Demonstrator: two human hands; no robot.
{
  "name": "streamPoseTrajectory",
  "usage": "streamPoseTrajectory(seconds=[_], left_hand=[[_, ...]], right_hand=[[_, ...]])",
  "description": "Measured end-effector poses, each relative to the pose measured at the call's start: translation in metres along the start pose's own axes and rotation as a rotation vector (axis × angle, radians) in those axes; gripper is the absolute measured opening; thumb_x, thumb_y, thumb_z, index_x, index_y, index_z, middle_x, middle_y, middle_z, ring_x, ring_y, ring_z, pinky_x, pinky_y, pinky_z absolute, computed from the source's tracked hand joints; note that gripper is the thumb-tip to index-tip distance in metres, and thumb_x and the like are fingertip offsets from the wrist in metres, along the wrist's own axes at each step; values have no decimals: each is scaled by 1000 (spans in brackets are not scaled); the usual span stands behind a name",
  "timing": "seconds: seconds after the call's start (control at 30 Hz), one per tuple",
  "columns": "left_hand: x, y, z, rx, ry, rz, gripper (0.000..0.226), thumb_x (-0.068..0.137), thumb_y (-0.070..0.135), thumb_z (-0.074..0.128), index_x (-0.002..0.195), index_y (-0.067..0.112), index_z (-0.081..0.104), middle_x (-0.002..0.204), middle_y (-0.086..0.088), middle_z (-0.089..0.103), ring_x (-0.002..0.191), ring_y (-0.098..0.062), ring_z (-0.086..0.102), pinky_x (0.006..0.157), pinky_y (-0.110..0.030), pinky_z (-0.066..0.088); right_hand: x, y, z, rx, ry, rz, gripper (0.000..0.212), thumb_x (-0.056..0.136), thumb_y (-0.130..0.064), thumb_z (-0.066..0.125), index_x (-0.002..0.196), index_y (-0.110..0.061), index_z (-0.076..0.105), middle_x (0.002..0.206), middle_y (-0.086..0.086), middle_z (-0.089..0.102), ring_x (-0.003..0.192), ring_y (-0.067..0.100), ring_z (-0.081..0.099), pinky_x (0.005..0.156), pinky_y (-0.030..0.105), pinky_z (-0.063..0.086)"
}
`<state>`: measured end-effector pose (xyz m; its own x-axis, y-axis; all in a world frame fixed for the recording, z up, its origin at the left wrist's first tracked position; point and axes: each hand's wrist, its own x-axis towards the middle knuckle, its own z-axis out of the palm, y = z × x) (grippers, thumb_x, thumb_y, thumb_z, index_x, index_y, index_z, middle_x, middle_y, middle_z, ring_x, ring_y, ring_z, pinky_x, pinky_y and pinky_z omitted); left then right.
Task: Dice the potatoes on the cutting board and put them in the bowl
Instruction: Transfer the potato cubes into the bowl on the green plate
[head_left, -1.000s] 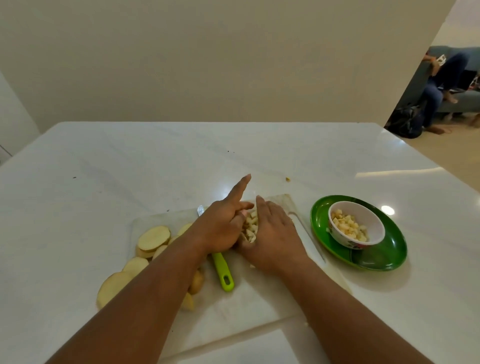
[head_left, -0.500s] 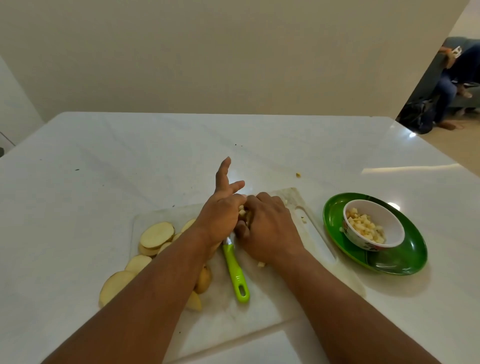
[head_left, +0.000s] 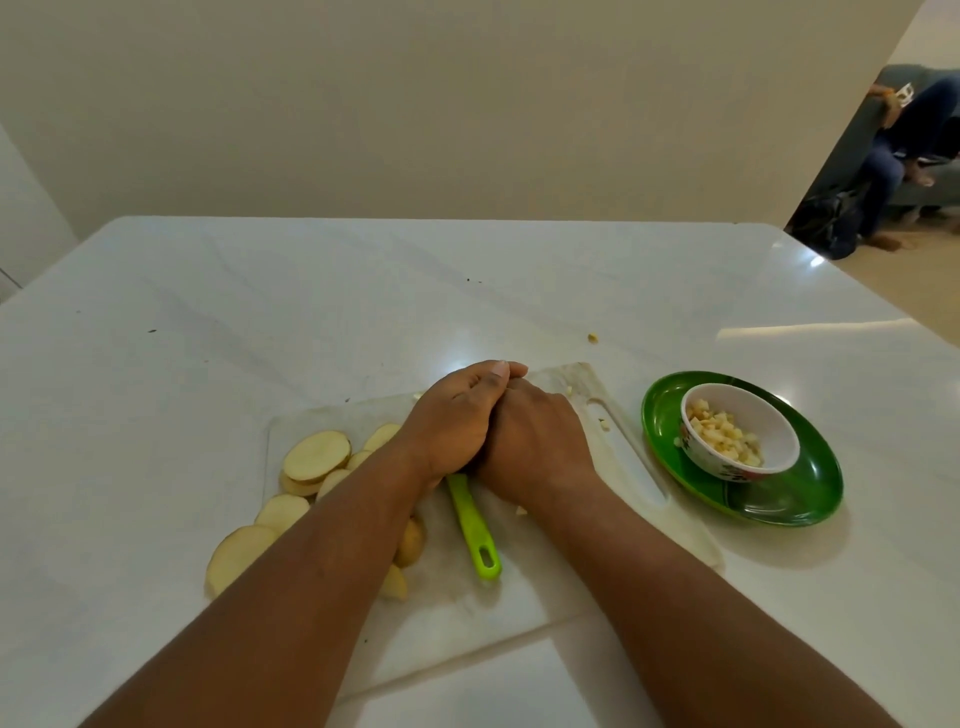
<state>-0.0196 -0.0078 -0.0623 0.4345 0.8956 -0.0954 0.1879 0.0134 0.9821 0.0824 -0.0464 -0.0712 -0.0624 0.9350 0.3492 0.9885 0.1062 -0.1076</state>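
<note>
My left hand and right hand cup together near the white bowl. Small wet potato cubes slip; scoop from underneath.

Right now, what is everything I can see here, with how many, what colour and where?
table: one, white, fills the view
cutting board: one, white, near centre of the table
potato slices: several, pale yellow, left end of the board, one partly off its edge
knife: one, green handle showing, blade hidden under the hands
plate: one, green, right of the board
bowl: one, white with a patterned outside, on the plate
diced potato: many, pale yellow, in the bowl
stray bits: a few, yellowish, on board and table
seated person: one, dark clothes, far right background
left hand: cupped against the right, fingers curled; contents hidden
right hand: cupped on the board
</note>
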Motion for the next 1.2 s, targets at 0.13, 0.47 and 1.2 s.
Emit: streamPoseTrajectory(seconds=[0.13, 0.47, 1.2], left_hand=[[0, 2, 0, -3, 21, 29, 35, 108, 44, 44, 111, 32, 78, 105, 13, 76, 102, -7, 70, 98, -36, 56], [-5, 22, -3, -120, 38, 52, 39, 105, 50, 48, 115, 25, 76, 110, 7, 78, 108, -10, 70, 102, -35, 52], [2, 77, 179, -360, -34, 70, 29, 109, 42, 45, 118, 32, 71, 123, 6, 72, 119, -13, 66, 109, -41, 51]], right_hand=[[0, -1, -4, 2, 0, 12, 22, 88, -32, 55, 102, -20, 68, 89, -1, 67, 80, 17, 63, 64, 29, 34], [11, 24, -32, 713, 82, 507, 23, 78, -36, 71, 60, -24, 67, 51, -10, 58, 49, 4, 53, 51, 25, 42], [-52, 166, -105, 801, 289, 749, 23, 84, -15, 53, 74, -19, 74, 71, -7, 71, 77, 13, 67, 68, 28, 52]])
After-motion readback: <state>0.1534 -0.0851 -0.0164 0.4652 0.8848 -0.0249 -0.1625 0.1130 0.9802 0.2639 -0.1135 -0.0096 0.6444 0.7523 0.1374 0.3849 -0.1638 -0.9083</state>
